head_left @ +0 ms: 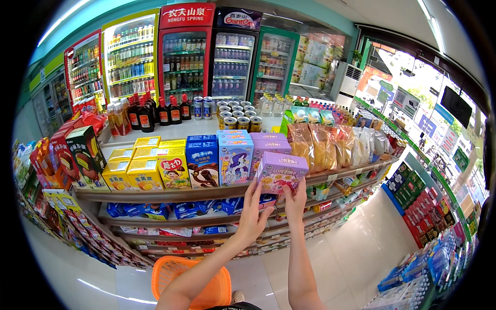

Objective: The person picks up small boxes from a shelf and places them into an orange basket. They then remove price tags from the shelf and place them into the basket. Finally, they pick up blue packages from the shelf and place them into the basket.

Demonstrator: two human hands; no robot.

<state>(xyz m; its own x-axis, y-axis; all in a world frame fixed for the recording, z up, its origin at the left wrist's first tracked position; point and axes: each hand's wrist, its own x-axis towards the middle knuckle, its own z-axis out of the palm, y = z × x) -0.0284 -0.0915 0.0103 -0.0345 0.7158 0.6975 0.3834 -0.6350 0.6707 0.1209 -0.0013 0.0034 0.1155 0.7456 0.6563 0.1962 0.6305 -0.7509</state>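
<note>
A purple and pink snack box [282,168] is held up in front of the top shelf [206,193], tilted, with its printed front toward me. My left hand [253,214] closes on its lower left corner, and my right hand [294,200] grips its lower right side. Just behind it on the shelf stand purple boxes of a similar look [269,145]. To their left come light blue cartoon boxes [235,161], a dark blue biscuit box [202,163] and yellow snack boxes [173,170]. Brown snack bags [302,140] line the shelf to the right.
An orange basket [221,289] sits on the floor below my forearms. Dark bottles [163,112] and cans [242,123] stand farther back on the shelf top. Lower shelves hold blue packets [194,209]. Drinks fridges [185,67] line the back wall; stacked goods [423,212] are at right.
</note>
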